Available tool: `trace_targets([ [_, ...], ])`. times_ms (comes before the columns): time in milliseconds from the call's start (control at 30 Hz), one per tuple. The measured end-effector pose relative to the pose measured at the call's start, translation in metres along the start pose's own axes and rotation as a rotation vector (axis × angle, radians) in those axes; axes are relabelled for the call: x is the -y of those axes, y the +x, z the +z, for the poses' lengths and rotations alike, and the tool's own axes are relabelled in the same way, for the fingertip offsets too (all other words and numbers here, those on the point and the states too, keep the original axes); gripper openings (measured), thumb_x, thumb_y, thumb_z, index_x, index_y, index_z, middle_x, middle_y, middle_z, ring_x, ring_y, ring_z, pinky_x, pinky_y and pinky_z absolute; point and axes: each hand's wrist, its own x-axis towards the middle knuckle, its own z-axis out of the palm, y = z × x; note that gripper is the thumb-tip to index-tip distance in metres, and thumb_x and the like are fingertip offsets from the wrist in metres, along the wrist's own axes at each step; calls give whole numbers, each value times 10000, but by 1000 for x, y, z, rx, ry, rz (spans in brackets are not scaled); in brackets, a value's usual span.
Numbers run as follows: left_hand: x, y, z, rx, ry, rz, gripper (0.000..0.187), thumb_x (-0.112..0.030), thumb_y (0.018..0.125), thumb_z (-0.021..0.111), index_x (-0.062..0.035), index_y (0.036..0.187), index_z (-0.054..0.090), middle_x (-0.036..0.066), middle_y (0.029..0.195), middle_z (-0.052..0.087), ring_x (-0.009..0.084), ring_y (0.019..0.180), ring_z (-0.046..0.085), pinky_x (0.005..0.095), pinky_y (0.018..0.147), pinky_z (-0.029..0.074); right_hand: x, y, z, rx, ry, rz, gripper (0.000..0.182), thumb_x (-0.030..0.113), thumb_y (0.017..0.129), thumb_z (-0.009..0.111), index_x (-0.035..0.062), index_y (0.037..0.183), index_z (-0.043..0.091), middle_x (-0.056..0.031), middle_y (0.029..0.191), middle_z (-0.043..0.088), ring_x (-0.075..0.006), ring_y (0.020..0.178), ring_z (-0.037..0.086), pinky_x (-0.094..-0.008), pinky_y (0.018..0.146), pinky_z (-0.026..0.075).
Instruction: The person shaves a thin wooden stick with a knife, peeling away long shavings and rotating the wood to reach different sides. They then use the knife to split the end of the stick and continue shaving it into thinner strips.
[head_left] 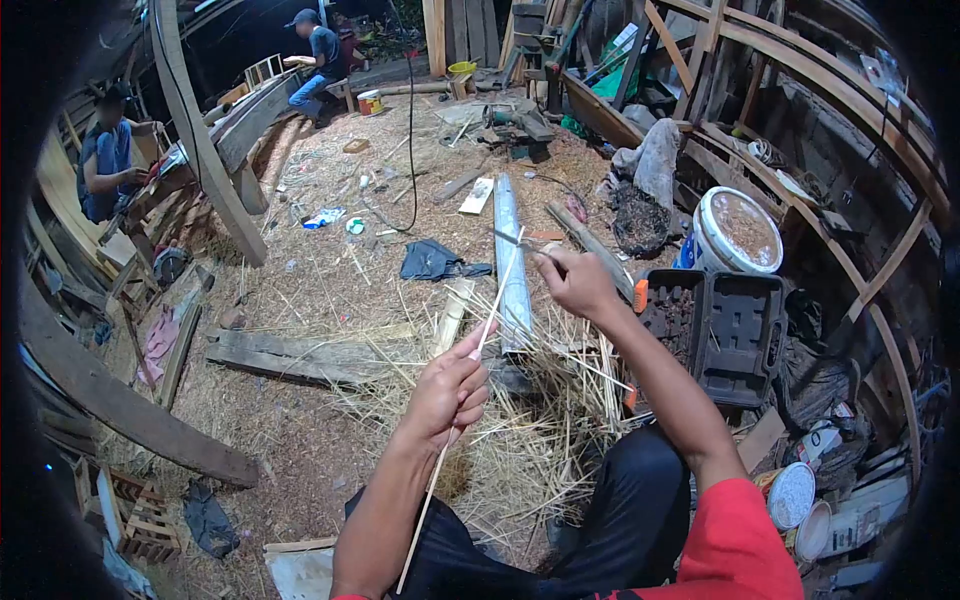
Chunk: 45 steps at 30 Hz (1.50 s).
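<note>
My left hand (452, 390), in the lower middle, is closed round a long thin pale strip (425, 510), which slants from my lap up to the right. Its upper end lies near the blade of a small knife (520, 243). The knife's handle is in my right hand (578, 282), whose fingers are wrapped round it. Under the blade a grey plank (513, 290) points away from me. Loose pale strips and shavings (530, 450) are heaped between my knees.
Two people sit at the upper left (318, 65) (108, 155). An open black case (738, 335) and a white bucket (738, 232) stand at my right. A timber beam (300, 357) lies on the left, near a slanting post (200, 130).
</note>
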Motion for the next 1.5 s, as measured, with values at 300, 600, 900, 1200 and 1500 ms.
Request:
trace_targets([
  [300, 1, -1, 3, 25, 28, -27, 492, -67, 1010, 353, -85, 1499, 305, -68, 546, 292, 22, 408, 218, 163, 329, 181, -52, 4, 7, -86, 46, 249, 444, 408, 973, 464, 54, 841, 696, -136, 574, 598, -290, 508, 594, -401, 501, 439],
  [600, -8, 8, -7, -6, -72, 77, 527, -88, 1012, 348, -143, 1526, 251, -32, 581, 340, 25, 403, 237, 152, 314, 205, 11, -36, 42, 110, 226, 19, 502, 419, 993, 455, 32, 730, 637, -117, 516, 553, -219, 466, 536, -408, 496, 423],
  [900, -6, 10, -10, -53, -161, 109, 524, -74, 1010, 315, -166, 1523, 253, -43, 557, 297, 39, 392, 226, 174, 313, 199, 56, -37, 23, 153, 229, -252, 393, 382, 961, 524, 67, 755, 634, -151, 541, 574, -289, 481, 606, -409, 483, 467],
  [1200, -7, -1, -8, -81, -73, 118, 520, -58, 1005, 313, -123, 1518, 268, -52, 546, 278, 33, 395, 210, 172, 316, 173, 54, -27, 31, 37, 91, -310, 417, 414, 951, 528, 93, 691, 590, -145, 504, 555, -295, 437, 589, -415, 440, 472],
  [1500, -6, -5, 0, -29, -49, 89, 514, -74, 1017, 321, -129, 1524, 262, -57, 536, 275, 26, 391, 207, 174, 313, 181, 28, -3, 18, 13, 107, -26, 371, 425, 925, 571, 119, 730, 649, -141, 583, 618, -295, 491, 623, -413, 468, 479],
])
